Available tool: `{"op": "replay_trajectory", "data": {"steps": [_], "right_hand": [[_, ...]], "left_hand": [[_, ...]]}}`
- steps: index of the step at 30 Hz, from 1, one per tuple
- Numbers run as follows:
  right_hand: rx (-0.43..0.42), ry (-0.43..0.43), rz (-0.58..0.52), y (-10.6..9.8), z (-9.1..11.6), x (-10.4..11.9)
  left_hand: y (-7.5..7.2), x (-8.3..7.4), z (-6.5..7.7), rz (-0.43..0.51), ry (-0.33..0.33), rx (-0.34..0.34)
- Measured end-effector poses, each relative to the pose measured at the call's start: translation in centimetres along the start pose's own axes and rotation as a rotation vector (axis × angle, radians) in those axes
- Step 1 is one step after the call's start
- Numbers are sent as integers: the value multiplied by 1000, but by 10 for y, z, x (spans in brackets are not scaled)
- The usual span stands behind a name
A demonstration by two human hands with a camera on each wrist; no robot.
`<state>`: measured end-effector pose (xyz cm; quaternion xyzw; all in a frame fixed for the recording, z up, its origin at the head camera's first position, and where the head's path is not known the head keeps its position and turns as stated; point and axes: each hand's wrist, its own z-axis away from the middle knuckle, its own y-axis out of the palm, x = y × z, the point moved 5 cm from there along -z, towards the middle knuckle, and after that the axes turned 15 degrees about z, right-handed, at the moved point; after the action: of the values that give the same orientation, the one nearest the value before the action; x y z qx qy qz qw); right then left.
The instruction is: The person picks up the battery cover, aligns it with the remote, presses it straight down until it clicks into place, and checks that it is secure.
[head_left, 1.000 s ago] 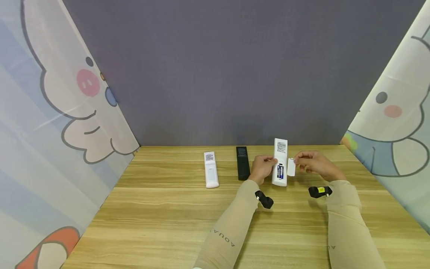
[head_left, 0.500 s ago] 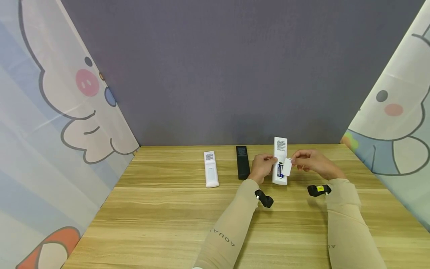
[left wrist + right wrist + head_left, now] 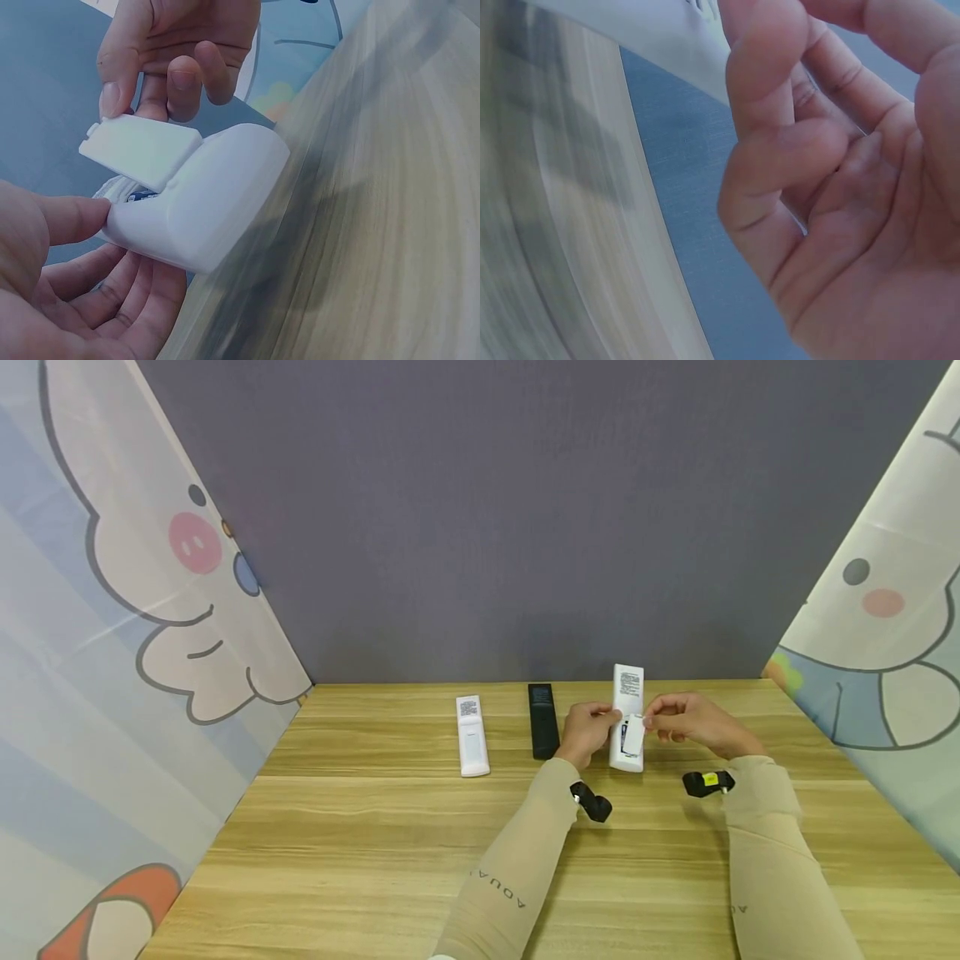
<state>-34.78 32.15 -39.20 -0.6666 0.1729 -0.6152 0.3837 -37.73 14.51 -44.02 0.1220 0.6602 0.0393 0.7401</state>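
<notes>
My left hand [image 3: 587,734] grips a white remote control [image 3: 627,683] by its side, back face up, thumb on top and fingers beneath. Between the thumb and fingers of my right hand [image 3: 693,723] is a white battery cover [image 3: 633,735], pinched at its upper end. The cover lies tilted over the remote's battery compartment and hides most of it. In the left wrist view, a blue battery [image 3: 141,196] shows through the gap beside the cover [image 3: 142,150]. The right wrist view has my right hand [image 3: 840,180] with curled fingers and part of the white remote [image 3: 652,37].
A black remote [image 3: 543,722] lies just left of my left hand, and a smaller white remote [image 3: 472,737] farther left, both back up on the wooden table [image 3: 360,835]. A dark grey panel [image 3: 480,527] stands along the table's back edge, with printed curtains at both sides.
My right hand has carried the battery cover left, from beside the remote to over the open compartment, covering most of the batteries. The left hand keeps its grip on the remote.
</notes>
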Motion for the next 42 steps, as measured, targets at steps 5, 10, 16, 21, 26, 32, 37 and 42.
{"op": "replay_trajectory", "data": {"steps": [5,10,16,21,26,32,37,42], "right_hand": [[12,-9,-12,1,-2,-2],[21,1,-12,2,-3,-1],[30,11,-10,3,-4,1],[36,7,-9,4,-4,1],[40,14,-11,4,-5,0],[42,31,-9,5,-5,0],[40,41,0,5,-5,1],[38,62,11,5,-6,0]], "left_hand": [[0,-1,0,-4,-7,-1],[0,-1,0,-12,-14,4],[0,-3,0,5,-6,11],[0,-3,1,13,-3,16],[1,-4,1,5,3,13],[2,-4,1,17,-5,6],[2,-3,1,26,-8,4],[3,-3,-1,33,-13,-1]]}}
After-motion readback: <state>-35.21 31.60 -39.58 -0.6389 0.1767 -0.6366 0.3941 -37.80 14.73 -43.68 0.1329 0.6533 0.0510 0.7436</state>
